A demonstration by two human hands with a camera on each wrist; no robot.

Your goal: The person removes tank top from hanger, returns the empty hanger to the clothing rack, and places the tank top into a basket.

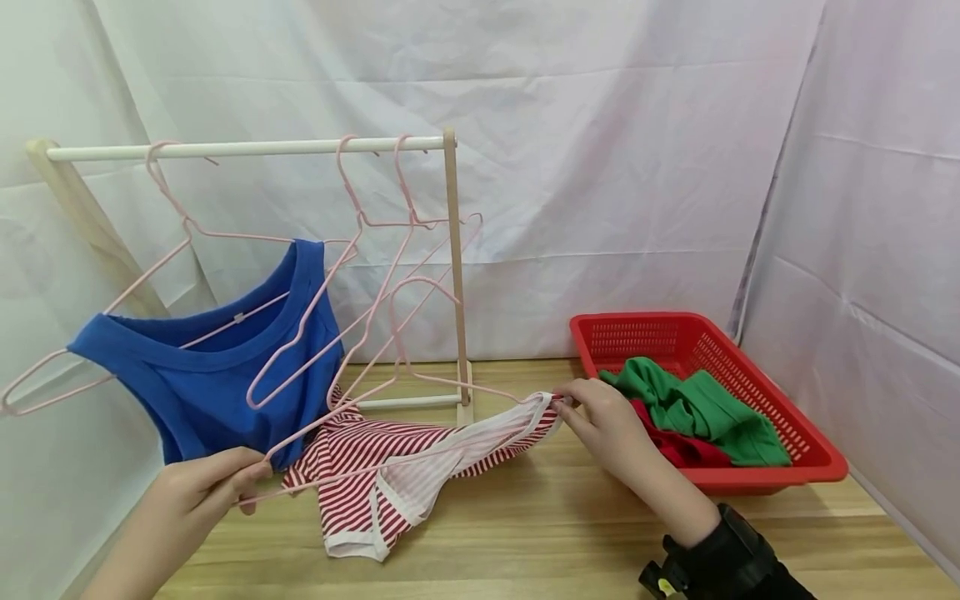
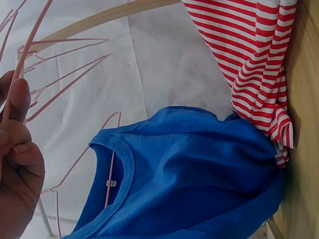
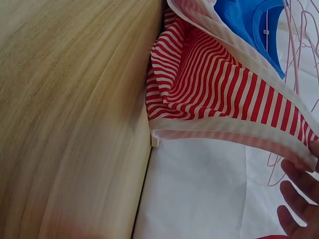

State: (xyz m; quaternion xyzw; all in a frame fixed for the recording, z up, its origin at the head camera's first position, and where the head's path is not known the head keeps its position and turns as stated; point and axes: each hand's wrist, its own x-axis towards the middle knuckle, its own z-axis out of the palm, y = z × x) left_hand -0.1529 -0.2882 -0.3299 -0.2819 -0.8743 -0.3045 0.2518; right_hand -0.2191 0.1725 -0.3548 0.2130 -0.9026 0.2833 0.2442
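A pink wire hanger point(image 1: 330, 410) is gripped near one end by my left hand point(image 1: 197, 492), its hook pointing up. My right hand point(image 1: 611, 421) pinches the shoulder strap of a red-and-white striped tank top point(image 1: 360, 467), pulling it up and to the right at the tip of the hanger's other arm. The rest of the striped top point(image 3: 209, 79) drapes down to the wooden table, its white-trimmed openings facing me. Just behind my left hand, a blue tank top point(image 1: 225, 383) hangs on another pink hanger from the rack.
A white rail point(image 1: 255, 150) on wooden posts carries pink hangers, two of them bare point(image 1: 352, 200). To the right stands a red plastic basket point(image 1: 813, 454) holding a green garment point(image 1: 705, 408) and a red one point(image 1: 675, 442). White cloth point(image 1: 600, 167) encloses the table.
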